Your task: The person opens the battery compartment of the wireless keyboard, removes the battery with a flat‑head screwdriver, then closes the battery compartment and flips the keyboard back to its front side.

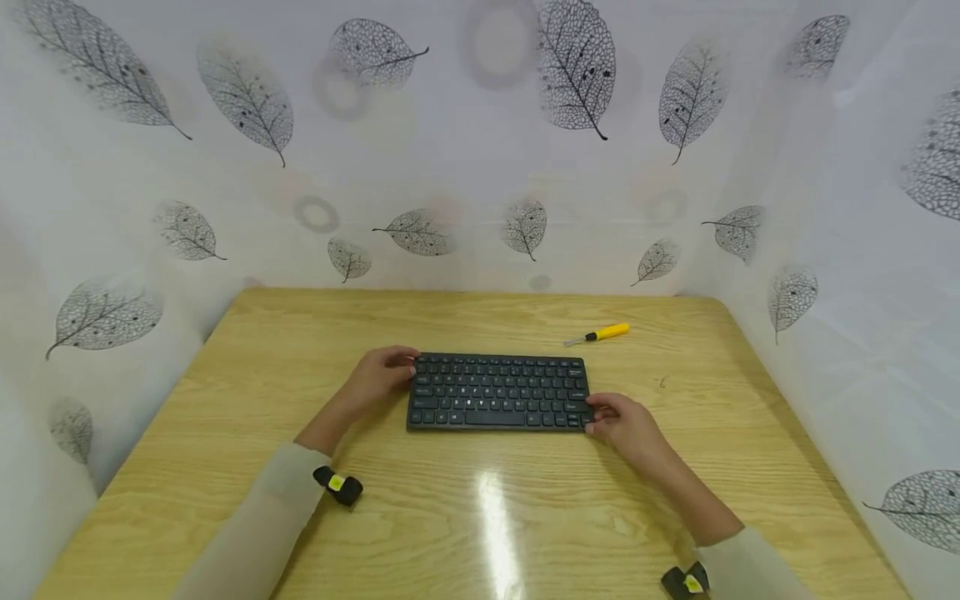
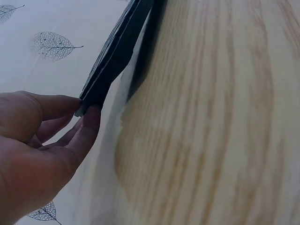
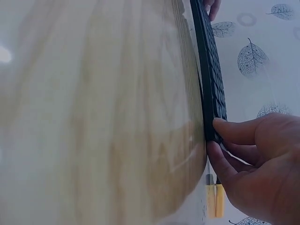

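A black keyboard [image 1: 498,392] lies across the middle of the wooden table, keys up. At its upper left corner, my left hand [image 1: 380,377] pinches the short edge between thumb and fingers. The left wrist view has the keyboard [image 2: 115,58] edge-on, with the left hand [image 2: 42,136] gripping its corner and a gap showing between keyboard and tabletop. My right hand [image 1: 628,427] pinches the lower right corner. In the right wrist view the right hand [image 3: 262,154] has its thumb and a finger on either side of the keyboard's end [image 3: 211,93].
Behind the keyboard, to the right, a screwdriver [image 1: 607,332] with a yellow and black handle lies on the wooden table [image 1: 405,517]. A white curtain [image 1: 465,158] with leaf prints stands around the table's back and sides. Each wrist wears a black strap.
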{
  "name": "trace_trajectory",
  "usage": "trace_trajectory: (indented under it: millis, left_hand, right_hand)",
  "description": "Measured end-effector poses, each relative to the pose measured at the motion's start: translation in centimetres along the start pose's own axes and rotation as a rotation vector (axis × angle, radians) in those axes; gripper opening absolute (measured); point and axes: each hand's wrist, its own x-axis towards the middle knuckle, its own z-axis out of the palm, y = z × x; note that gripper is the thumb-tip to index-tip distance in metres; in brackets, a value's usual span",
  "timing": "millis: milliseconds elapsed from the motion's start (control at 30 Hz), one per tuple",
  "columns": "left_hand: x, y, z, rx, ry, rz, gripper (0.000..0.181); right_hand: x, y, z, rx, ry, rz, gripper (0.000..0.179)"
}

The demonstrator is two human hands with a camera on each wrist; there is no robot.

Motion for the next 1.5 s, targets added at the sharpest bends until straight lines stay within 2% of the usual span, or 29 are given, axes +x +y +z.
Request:
trace_trajectory:
  millis: [300,500,933,1133,1300,1500]
  left_hand:
    - [-0.5,0.9,0.4,0.049,0.029,0.009,0.036]
    - [-0.7,1.6,0.4,-0.028,0.045,0.025,0.035]
    - [-1.2,3.0,-0.7,-0.129,-0.013,0.053,0.036]
    - [-1.5,4.0,-1.3,-0.158,-0.034,0.093,0.037]
    - [-1.8,4.9,-1.6,-0.182,-0.015,0.115,0.037]
    - [-1.9,6.2,-2.1,-0.211,0.020,0.112,0.036]
  right_hand:
    - [0.0,-0.1,0.1,-0.002,0.007,-0.005,0.042]
    - [-0.1,-0.2,0.0,-0.023,0.001,0.008,0.041]
    - [0.2,-0.3,-0.1,-0.008,-0.028,0.039,0.044]
    - [0.4,-0.3,0.0,0.007,-0.032,0.041,0.044]
    - [0.6,-0.6,0.1,0.016,-0.044,0.036,0.043]
    - [0.8,-0.9,0.6,0.036,-0.052,0.034,0.041]
